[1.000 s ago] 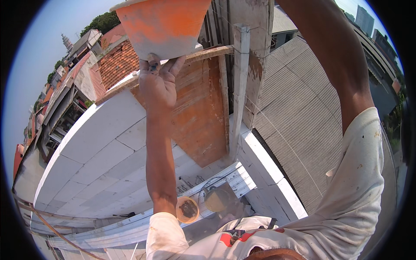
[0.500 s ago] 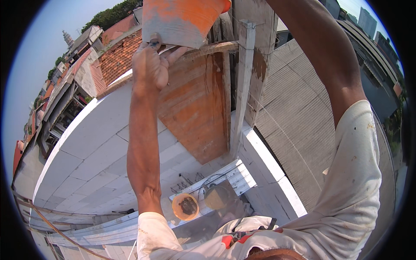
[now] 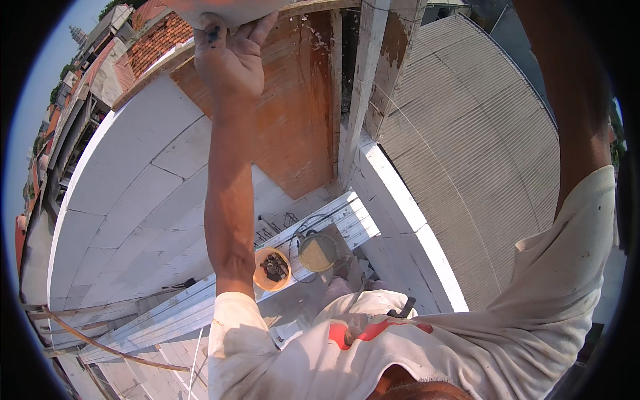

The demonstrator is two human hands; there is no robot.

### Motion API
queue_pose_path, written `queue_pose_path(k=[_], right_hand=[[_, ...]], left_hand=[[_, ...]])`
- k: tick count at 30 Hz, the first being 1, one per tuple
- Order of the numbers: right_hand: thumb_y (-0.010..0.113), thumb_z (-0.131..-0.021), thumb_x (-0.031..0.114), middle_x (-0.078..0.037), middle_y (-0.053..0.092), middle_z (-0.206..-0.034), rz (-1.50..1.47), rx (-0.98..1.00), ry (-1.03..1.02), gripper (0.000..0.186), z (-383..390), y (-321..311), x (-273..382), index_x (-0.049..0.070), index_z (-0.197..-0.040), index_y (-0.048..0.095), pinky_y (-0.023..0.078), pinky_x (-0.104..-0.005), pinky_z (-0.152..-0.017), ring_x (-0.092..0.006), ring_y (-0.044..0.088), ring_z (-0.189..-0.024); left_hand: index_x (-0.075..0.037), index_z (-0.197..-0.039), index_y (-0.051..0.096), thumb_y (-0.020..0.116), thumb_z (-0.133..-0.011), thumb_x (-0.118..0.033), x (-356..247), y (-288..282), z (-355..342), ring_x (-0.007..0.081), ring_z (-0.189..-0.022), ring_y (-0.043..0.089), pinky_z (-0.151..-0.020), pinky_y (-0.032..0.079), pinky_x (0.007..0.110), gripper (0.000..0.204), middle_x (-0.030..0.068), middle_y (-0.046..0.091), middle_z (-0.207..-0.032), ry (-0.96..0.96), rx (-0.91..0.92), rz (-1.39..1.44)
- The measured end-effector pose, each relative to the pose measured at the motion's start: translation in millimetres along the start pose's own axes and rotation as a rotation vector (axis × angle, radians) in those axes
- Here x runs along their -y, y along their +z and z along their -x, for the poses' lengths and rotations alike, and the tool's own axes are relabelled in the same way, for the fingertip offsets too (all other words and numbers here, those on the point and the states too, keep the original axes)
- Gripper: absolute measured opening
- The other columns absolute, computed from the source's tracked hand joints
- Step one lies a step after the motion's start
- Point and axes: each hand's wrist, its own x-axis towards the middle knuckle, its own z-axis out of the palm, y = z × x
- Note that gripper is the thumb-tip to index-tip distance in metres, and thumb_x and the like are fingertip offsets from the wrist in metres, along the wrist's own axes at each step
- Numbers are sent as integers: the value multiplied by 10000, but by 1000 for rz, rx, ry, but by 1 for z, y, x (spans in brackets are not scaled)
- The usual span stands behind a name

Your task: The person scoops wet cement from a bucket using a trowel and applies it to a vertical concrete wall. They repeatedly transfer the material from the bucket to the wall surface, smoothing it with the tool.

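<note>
Grey-orange container [image 3: 230,9] is cut off at eleven o'clock; right hand out of frame, grip undeterminable. Left hand [image 3: 231,61] pinches the container's lower edge, at twelve o'clock from the palm.

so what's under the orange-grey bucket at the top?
Left hand, against the lower edge of the bucket. It covers part of the underside, so the contact there can't be seen.
</note>
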Motion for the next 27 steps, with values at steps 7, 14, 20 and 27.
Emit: queue_pose_path(k=[7,14,20,27], right_hand=[[649,-921,169,-132,661,-715,-89,32,45,265,45,6,6,-82,-991,696,540,-369,-619,-213,663,-648],[647,-917,168,-144,673,-721,-402,151,106,263,121,62,24,-82,-985,695,551,-384,-639,-227,678,-663],[645,-914,167,-155,684,-727,-735,234,295,262,227,140,-5,-82,-979,695,560,-397,-656,-239,691,-676],[644,-945,205,-250,695,-899,-859,124,785,327,431,201,-52,-77,-1109,659,546,-446,-812,-354,706,-857]], left_hand=[[-105,-1530,322,576,-1046,-250,2,25,59,490,-1460,368,-1193,402,661,565,175,349,-1583,-25,18,10],[-171,-1556,370,625,-1010,-359,-18,18,190,438,-1484,366,-1162,418,676,631,152,326,-1631,-213,-144,93],[-95,-1556,376,512,-1050,-481,-8,-32,363,391,-1413,481,-1132,463,616,650,153,456,-1564,-712,-219,-456],[-84,-1474,488,544,-1059,-426,-7,-91,531,309,-1285,574,-1021,513,502,541,98,573,-1425,-1714,-425,-352]])
